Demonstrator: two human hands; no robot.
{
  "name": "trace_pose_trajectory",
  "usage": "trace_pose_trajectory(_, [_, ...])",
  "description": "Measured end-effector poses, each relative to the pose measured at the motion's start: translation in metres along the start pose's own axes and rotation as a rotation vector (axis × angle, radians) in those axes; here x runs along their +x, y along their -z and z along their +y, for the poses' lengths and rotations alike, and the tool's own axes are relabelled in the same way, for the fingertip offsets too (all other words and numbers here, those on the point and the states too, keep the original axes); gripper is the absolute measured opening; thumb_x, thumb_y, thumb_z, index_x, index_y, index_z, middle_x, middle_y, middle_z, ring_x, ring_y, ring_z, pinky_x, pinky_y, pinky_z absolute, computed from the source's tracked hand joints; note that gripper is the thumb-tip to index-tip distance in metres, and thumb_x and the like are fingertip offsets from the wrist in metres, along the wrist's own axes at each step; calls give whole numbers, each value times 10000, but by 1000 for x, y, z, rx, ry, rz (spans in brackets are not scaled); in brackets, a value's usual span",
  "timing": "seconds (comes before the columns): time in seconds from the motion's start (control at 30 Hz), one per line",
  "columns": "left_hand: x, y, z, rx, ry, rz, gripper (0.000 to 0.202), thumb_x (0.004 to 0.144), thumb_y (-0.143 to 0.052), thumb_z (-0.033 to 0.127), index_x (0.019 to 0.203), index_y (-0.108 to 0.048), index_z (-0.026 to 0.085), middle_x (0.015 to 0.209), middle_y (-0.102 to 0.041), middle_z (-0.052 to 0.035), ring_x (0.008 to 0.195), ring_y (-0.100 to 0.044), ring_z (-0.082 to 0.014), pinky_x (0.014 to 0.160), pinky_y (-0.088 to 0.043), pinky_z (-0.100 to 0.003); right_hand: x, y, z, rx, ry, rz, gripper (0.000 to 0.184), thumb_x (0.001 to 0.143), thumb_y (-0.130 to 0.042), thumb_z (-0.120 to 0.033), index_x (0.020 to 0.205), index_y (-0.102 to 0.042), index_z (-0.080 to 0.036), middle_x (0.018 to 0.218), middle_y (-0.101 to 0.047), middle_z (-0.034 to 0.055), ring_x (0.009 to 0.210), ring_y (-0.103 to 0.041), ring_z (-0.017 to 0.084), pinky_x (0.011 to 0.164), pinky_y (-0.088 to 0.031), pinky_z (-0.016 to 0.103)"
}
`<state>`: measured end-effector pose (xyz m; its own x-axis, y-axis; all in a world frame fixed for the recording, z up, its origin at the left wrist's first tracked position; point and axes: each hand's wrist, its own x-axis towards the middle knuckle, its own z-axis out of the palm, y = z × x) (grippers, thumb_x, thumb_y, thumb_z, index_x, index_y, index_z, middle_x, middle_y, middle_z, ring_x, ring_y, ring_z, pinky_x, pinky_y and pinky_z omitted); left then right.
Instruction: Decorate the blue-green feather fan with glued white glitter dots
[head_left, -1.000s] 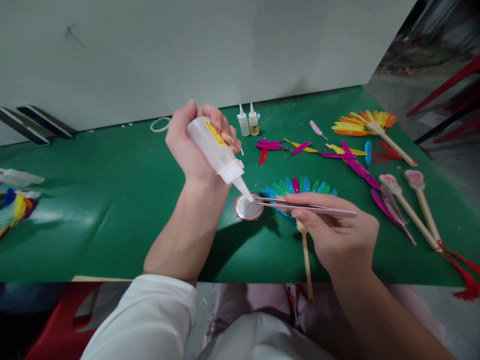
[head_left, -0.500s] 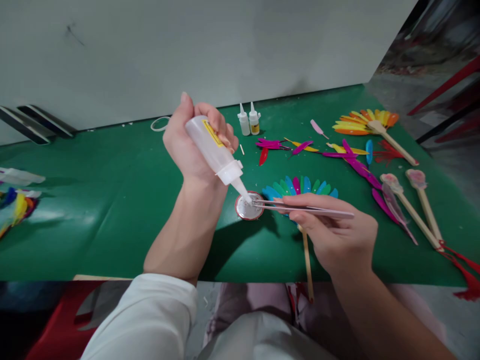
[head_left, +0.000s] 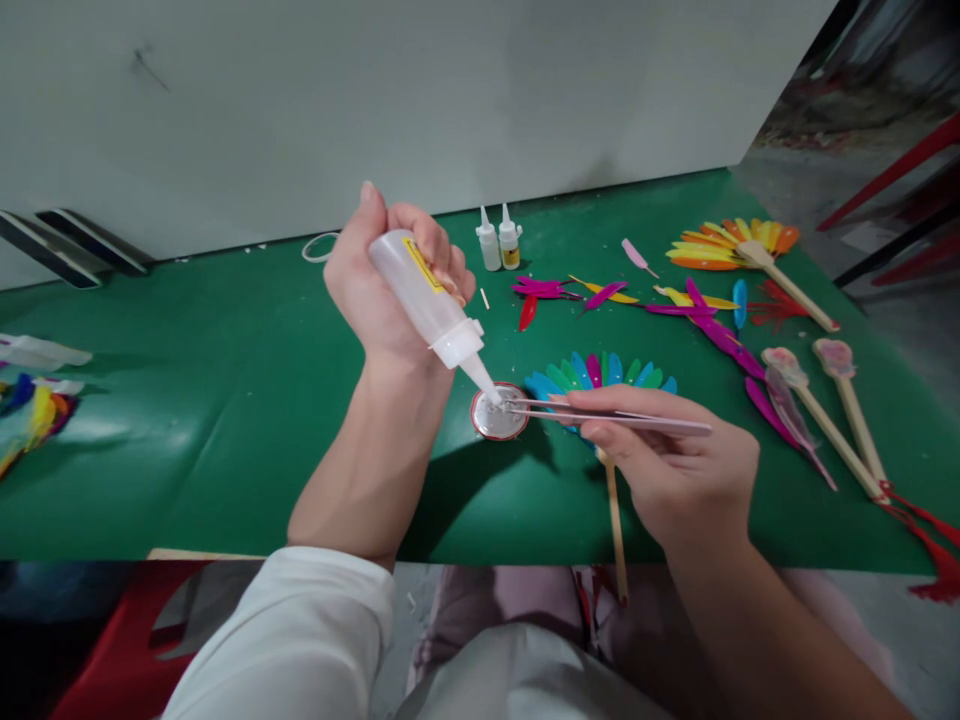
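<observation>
My left hand (head_left: pixel 401 275) is closed round a translucent squeeze bottle (head_left: pixel 420 285) with a yellow label, tipped so its white nozzle points down and right. The nozzle tip is over a small round silvery dish (head_left: pixel 500 420) with a red rim. Between the fingers of my right hand (head_left: pixel 686 465) is a pair of pale pink tweezers (head_left: pixel 630 420), whose points reach over the same dish beside the nozzle. What lies between the points is too small to tell. Behind the right hand lies a feather fan (head_left: pixel 596 372) in blue, green and magenta, partly hidden, its wooden handle toward me.
Two small white bottles (head_left: pixel 499 245) stand near the wall. Loose feathers (head_left: pixel 720 335) and a yellow-orange feather fan (head_left: pixel 739 245) lie to the right, with two wooden sticks (head_left: pixel 844 425) bearing red tassels. Colourful feathers (head_left: pixel 37 415) lie at the far left of the green table (head_left: pixel 225 400).
Almost nothing differs. The tweezers and my right hand have shifted very slightly to the right; the bottle stays tipped over the dish.
</observation>
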<state>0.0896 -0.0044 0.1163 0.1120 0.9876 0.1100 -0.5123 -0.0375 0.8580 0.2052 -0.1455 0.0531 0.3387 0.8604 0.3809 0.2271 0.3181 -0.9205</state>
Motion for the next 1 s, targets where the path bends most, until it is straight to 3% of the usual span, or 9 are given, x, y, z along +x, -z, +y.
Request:
trace_pose_trajectory(0.33, [-1, 1, 0, -60, -16, -94, 735, 972, -94, 347, 349, -440, 167, 313, -305, -1, 262, -304, -95, 300, -163, -214, 0, 0, 1, -3, -2, -41, 146, 788, -677, -181, 843, -739, -301, 818, -752, -36, 669, -711, 154, 601, -606, 254])
trace_pose_trajectory(1.0, [0, -1, -3, -51, -31, -91, 731, 969, -123, 349, 334, -437, 169, 294, -301, -5, 244, -306, -92, 290, -172, -222, -2, -2, 0, -13, 7, 28, 116, 773, -698, -214, 819, -738, -313, 818, -751, -34, 655, -706, 167, 597, -614, 283])
